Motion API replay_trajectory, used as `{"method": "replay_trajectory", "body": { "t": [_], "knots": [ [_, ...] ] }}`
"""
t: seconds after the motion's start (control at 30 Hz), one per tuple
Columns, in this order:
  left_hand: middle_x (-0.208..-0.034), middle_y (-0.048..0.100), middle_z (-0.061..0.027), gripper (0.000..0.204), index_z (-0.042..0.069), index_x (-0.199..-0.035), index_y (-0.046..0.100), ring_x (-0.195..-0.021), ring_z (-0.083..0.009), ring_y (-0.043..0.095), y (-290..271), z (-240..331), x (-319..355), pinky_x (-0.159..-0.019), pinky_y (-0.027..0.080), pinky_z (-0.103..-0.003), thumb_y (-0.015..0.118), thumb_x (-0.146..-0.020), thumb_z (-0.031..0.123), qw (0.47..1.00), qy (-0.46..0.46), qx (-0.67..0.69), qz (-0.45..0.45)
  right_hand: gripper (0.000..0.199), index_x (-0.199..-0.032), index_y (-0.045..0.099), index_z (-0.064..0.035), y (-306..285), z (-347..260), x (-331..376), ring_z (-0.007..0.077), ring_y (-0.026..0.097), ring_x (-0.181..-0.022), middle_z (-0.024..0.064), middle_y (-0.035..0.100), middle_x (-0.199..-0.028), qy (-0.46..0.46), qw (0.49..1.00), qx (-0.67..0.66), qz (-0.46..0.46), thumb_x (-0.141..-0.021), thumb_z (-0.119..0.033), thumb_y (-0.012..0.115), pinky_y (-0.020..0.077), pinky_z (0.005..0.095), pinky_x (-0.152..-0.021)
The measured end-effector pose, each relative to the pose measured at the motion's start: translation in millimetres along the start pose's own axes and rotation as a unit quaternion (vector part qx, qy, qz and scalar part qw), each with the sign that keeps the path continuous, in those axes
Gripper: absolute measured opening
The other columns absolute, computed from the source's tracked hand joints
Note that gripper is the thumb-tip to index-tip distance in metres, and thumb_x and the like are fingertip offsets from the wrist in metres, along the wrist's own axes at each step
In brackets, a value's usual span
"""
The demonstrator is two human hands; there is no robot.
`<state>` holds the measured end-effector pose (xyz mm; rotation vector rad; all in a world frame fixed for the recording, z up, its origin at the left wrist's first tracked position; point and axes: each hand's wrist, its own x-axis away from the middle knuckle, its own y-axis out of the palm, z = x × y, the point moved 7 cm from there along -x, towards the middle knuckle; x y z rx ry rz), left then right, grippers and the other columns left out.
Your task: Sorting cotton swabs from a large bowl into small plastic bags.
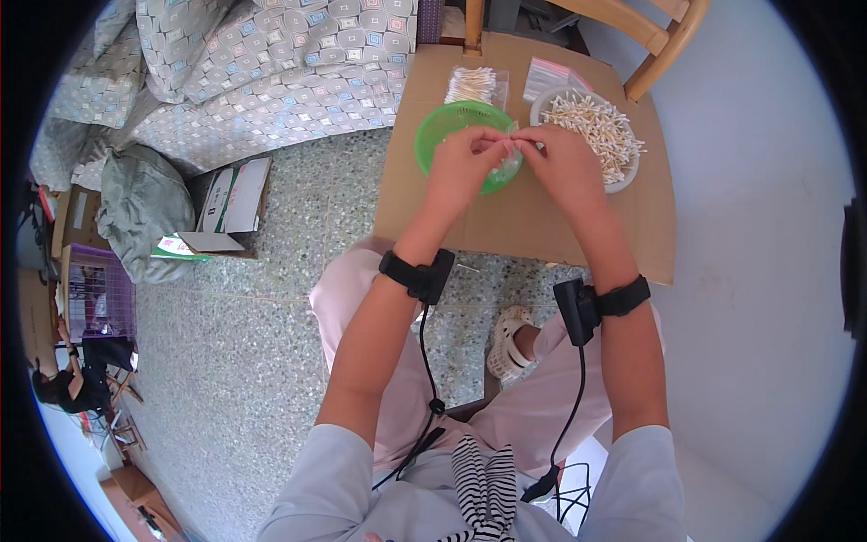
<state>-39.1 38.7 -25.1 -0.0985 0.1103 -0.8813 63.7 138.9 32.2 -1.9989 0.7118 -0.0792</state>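
My left hand (468,161) and my right hand (567,161) meet above the right side of a green plastic basket (432,122). Fingertips of both hands are pinched together on a small clear plastic bag (509,168), which hangs below them; its contents are hard to make out. Close to my right hand is a round white bowl (623,186) heaped with cotton swabs (591,122). Behind the basket lies a clear bag filled with cotton swabs (470,85). A stack of flat clear zip bags (553,76) with a reddish top strip rests behind the bowl.
Everything stands on a cardboard-covered surface (533,226) before my knees. A wooden chair (646,41) is at its far edge, a white wall (750,226) to the right. Leftward are a patterned cloth-covered bed (298,90), an opened carton (233,199) and a seated person (77,384).
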Motion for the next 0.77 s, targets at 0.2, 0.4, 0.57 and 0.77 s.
{"method": "replay_trajectory", "body": {
  "t": [0.2,0.4,0.57,0.77],
  "knots": [
    [-0.094,0.071,-0.0064,0.023,-0.001,-0.106,0.068,-0.083,-0.0110,0.065,-13,-8,-8,-0.073,0.052,-0.025,0.067,-0.091,0.017,0.992,0.014,0.123,0.026,0.028,-0.113,0.070,-0.0167,3,3,0,0.0338,0.065,-0.083,0.0121,0.069,-0.091,-0.050,0.992,-0.081,-0.087,-0.091,-0.017,0.054,0.0512,0.0420,-0.075],
    [-0.091,0.071,-0.0068,0.022,-0.002,-0.103,0.067,-0.080,-0.0112,0.066,-18,-8,-4,-0.073,0.052,-0.024,0.068,-0.091,0.016,0.997,-0.011,0.065,0.039,0.030,-0.115,0.069,-0.0182,1,-7,4,0.0339,0.065,-0.082,0.0132,0.069,-0.088,-0.031,0.986,-0.010,-0.165,-0.089,-0.020,0.056,0.0511,0.0422,-0.076],
    [-0.087,0.070,-0.0061,0.022,-0.003,-0.103,0.065,-0.075,-0.0106,0.064,-3,-2,-4,-0.070,0.050,-0.023,0.066,-0.091,0.015,0.993,0.003,0.118,-0.002,0.031,-0.115,0.069,-0.0175,16,6,11,0.0326,0.066,-0.082,0.0115,0.070,-0.089,-0.051,0.975,0.008,-0.217,-0.086,-0.026,0.060,0.0517,0.0422,-0.074],
    [-0.083,0.068,-0.0049,0.020,-0.001,-0.100,0.065,-0.074,-0.0100,0.063,-14,-7,-5,-0.070,0.050,-0.024,0.067,-0.091,0.017,0.997,0.046,-0.022,0.061,0.036,-0.116,0.069,-0.0147,18,-4,9,0.0311,0.067,-0.084,0.0128,0.070,-0.090,-0.042,0.980,-0.049,-0.189,-0.083,-0.029,0.064,0.0523,0.0413,-0.075]
  ]
}}
